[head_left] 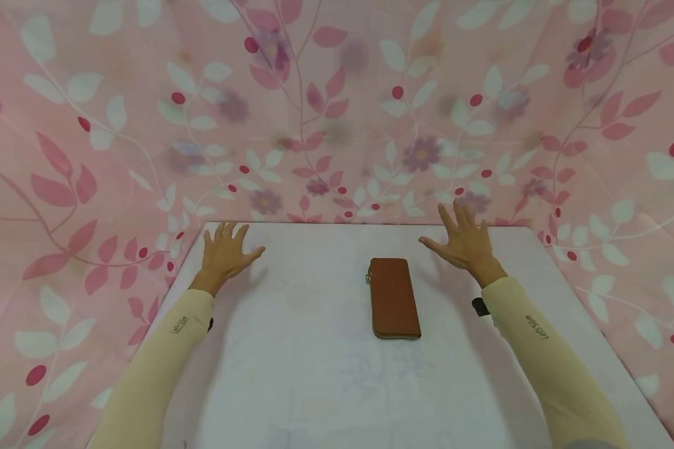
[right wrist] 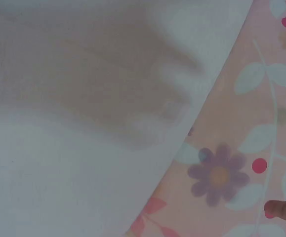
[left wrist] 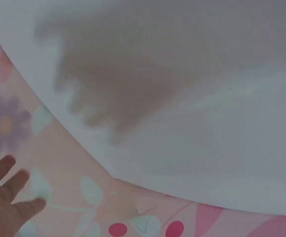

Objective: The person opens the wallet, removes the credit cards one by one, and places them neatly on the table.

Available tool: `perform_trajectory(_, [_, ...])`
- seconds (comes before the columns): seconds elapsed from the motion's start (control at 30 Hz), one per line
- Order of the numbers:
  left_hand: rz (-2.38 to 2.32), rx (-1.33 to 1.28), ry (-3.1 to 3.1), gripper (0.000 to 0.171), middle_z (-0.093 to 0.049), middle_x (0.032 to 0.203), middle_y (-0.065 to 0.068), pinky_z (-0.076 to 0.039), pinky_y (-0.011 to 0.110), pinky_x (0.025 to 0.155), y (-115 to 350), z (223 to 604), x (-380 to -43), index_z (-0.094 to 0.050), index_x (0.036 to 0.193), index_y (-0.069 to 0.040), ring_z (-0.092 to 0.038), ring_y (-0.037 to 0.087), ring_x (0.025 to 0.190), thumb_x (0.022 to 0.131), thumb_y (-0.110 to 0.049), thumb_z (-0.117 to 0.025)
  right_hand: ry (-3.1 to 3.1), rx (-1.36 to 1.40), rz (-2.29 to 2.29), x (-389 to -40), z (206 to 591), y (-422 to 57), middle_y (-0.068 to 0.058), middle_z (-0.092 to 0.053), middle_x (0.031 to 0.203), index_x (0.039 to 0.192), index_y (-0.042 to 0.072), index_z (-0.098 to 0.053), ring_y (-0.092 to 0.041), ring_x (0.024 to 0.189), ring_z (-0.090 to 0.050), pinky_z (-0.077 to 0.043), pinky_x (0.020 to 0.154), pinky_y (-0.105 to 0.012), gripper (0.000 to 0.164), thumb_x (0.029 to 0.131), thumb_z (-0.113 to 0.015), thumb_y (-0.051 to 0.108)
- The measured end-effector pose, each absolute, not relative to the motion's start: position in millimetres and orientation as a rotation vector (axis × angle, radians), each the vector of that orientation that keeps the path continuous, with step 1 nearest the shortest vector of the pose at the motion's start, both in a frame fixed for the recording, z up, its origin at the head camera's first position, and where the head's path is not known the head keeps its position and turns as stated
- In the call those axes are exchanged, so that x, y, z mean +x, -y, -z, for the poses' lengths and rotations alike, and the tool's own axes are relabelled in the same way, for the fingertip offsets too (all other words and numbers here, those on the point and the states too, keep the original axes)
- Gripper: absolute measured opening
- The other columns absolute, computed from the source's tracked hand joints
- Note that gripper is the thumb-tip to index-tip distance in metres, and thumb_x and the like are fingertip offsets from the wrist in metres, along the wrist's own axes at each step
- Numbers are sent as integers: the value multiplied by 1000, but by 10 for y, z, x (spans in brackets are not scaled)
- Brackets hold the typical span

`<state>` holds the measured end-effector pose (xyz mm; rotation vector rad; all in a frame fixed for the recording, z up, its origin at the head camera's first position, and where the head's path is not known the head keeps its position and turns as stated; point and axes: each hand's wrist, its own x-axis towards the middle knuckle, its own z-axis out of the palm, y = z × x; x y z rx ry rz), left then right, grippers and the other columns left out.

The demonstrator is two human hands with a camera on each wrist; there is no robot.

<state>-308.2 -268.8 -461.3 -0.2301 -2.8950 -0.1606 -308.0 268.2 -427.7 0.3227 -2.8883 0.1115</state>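
A brown zip wallet (head_left: 394,298) lies flat on the white table, a little right of the middle, its zipper pull at the upper left edge. My left hand (head_left: 226,251) is held over the far left part of the table with fingers spread, holding nothing. Over the far right part, up and to the right of the wallet, my right hand (head_left: 463,242) is likewise spread and touches nothing. In the left wrist view the left hand's fingers (left wrist: 15,185) show at the lower left, above a shadow. Just two right fingertips (right wrist: 281,210) enter the right wrist view.
The white table (head_left: 292,374) has its far edge just beyond the hands. Pink cloth (head_left: 314,112) with leaves and flowers hangs behind it and along both sides. A small black piece (head_left: 480,306) sits at the right sleeve cuff.
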Motion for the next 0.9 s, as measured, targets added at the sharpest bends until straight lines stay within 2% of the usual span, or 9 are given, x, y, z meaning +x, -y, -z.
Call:
perform_trajectory(0.07, [278,-240,2916,54,-38,126,14,-34,55,81,2668,4608,-3059,-49,120,-13,-44,35,104,81,-50,-49,2910,361,-234,-3069,4299,-2640,-15,-15,142,141,21,-13,-36,128,-12,-17,89,-64,85,75,-38,69])
perform_trajectory(0.13, [372,-253,2931,38,-43,118,11,-43,46,65,2633,4610,-3040,-55,109,-10,-52,30,84,82,-37,-53,2921,418,-375,-3061,4338,-2588,-15,-22,139,140,17,-19,-35,125,-21,-23,90,-60,79,78,-44,61])
perform_trajectory(0.17, [408,-259,2935,33,-45,115,9,-44,43,60,2610,4613,-3033,-57,106,-11,-53,27,78,82,-33,-54,2922,441,-442,-3057,4362,-2554,-14,-26,138,138,16,-23,-34,124,-24,-26,90,-57,76,80,-47,56])
perform_trajectory(0.23, [438,-270,2942,28,-47,110,7,-44,40,59,2556,4622,-3021,-59,103,-12,-52,24,73,82,-30,-54,2919,485,-562,-3056,4421,-2479,-11,-34,133,135,13,-31,-31,121,-30,-28,91,-53,68,81,-52,49])
perform_trajectory(0.33, [473,-286,2924,23,-52,101,6,-43,39,61,2456,4635,-3002,-61,98,-14,-52,22,73,82,-29,-55,2925,537,-740,-3055,4514,-2344,-7,-43,126,129,14,-40,-27,114,-39,-33,90,-47,59,81,-56,44])
perform_trajectory(0.4, [509,-298,2917,21,-54,96,6,-43,39,61,2385,4641,-2984,-61,96,-14,-52,22,74,82,-28,-55,2960,568,-856,-3054,4569,-2254,-4,-45,124,128,17,-42,-25,111,-42,-36,87,-45,58,79,-57,45])
perform_trajectory(0.57, [573,-322,2912,16,-56,90,1,-44,35,59,2227,4677,-2952,-63,90,-17,-53,18,73,81,-27,-55,3102,684,-1049,-3090,4659,-2079,-4,-44,127,129,23,-39,-26,114,-41,-36,86,-46,67,73,-63,50])
perform_trajectory(0.77, [604,-376,2935,15,-56,87,-4,-44,33,59,2133,4754,-2923,-64,87,-18,-53,15,74,81,-28,-54,3288,800,-972,-3214,4693,-1939,-10,-44,127,132,18,-36,-26,116,-39,-32,91,-47,83,64,-70,51])
perform_trajectory(0.9, [611,-387,2950,14,-56,84,-4,-43,32,58,2126,4784,-2909,-64,85,-17,-52,15,70,81,-27,-54,3377,835,-880,-3287,4673,-1858,-10,-45,124,131,18,-39,-24,114,-40,-31,92,-45,86,59,-74,49])
